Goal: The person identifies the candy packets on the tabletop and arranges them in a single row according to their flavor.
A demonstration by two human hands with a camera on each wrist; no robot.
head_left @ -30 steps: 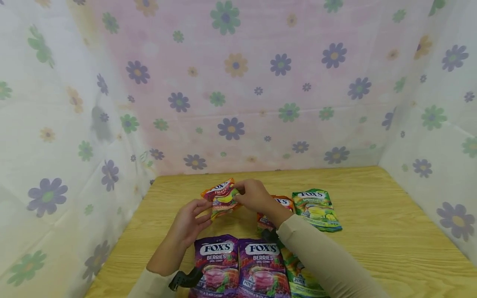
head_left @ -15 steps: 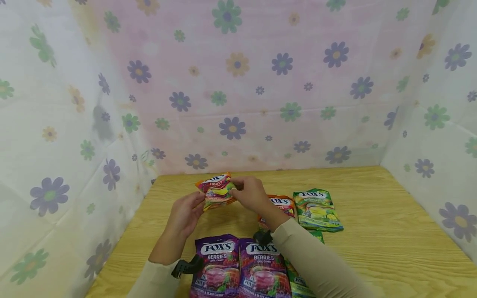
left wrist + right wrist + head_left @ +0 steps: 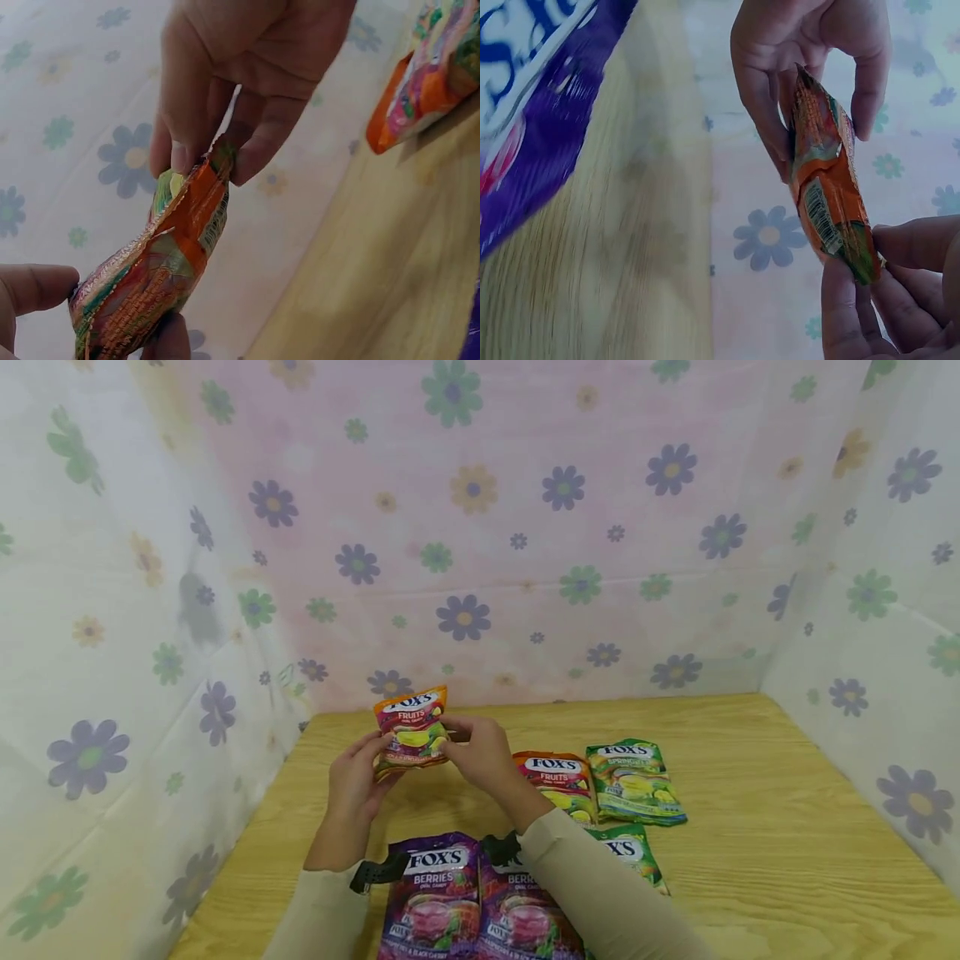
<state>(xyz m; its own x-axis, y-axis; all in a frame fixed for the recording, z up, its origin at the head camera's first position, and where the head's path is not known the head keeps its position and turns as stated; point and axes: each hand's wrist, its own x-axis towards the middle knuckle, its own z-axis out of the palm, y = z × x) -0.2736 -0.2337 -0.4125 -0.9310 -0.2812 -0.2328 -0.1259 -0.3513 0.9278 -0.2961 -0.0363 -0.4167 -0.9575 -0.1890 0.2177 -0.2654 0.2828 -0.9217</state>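
Note:
Held up over the table's back left is an orange-and-red bag of Fox's Fruits candy (image 3: 411, 727), its front facing the head camera. My left hand (image 3: 352, 785) pinches its left side, thumb in front and other fingers behind. From the opposite side my right hand (image 3: 483, 756) pinches the right edge between thumb and fingers. The left wrist view shows the bag's narrow lower side (image 3: 157, 270) between the two hands. In the right wrist view a barcode (image 3: 821, 217) shows on that same side.
On the wooden table (image 3: 787, 827) lie a second Fruits bag (image 3: 555, 777) and a green candy bag (image 3: 636, 783). Two purple Berries bags (image 3: 431, 902) lie in front, partly under my arms. Another green bag (image 3: 637, 852) is partly covered by my right sleeve. Flowered cloth (image 3: 510, 635) surrounds the table.
Both hands have lifted the Fruits bag and carried it left, turning it more upright. The second Fruits bag, partly hidden by my right arm before, now shows more fully.

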